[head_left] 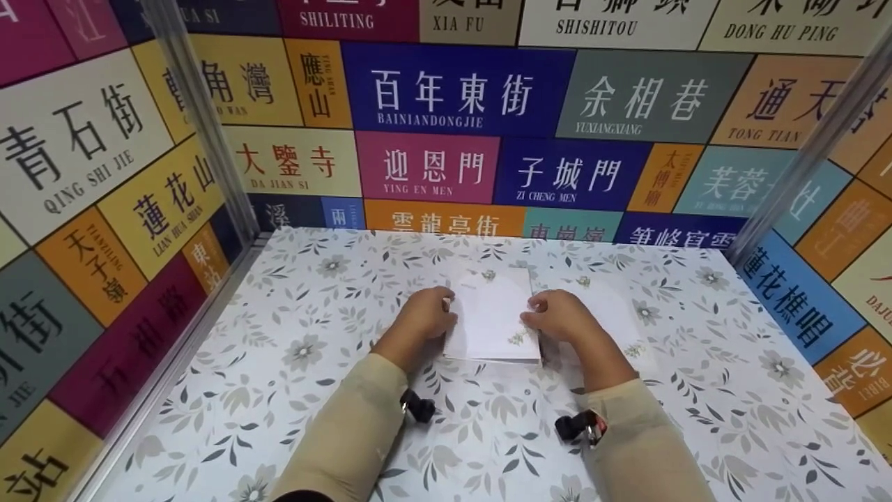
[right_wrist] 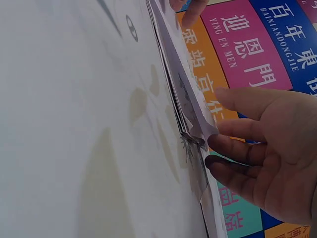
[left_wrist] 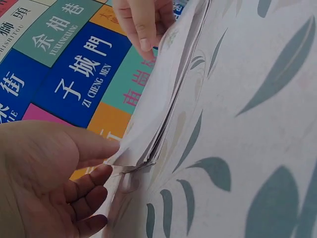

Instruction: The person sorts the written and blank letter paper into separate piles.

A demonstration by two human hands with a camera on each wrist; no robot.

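A small stack of white letter paper (head_left: pixel 496 314) with faint floral prints lies in the middle of the table. At its left edge my left hand (head_left: pixel 426 314) pinches the paper, the thumb above and the forefinger below in the left wrist view. My right hand (head_left: pixel 561 317) is at the opposite edge. In the right wrist view its fingertips (right_wrist: pixel 214 142) touch the layered edge, while the thumb stands apart. The upper sheet (left_wrist: pixel 148 119) bows up slightly from the layers under it.
Another pale sheet with a floral print (head_left: pixel 613 314) lies to the right, partly under my right forearm. A leaf-patterned cloth (head_left: pixel 306 418) covers the table. Walls of coloured street-name signs (head_left: pixel 453 90) stand behind and at both sides, with clear corner strips (head_left: pixel 209 118).
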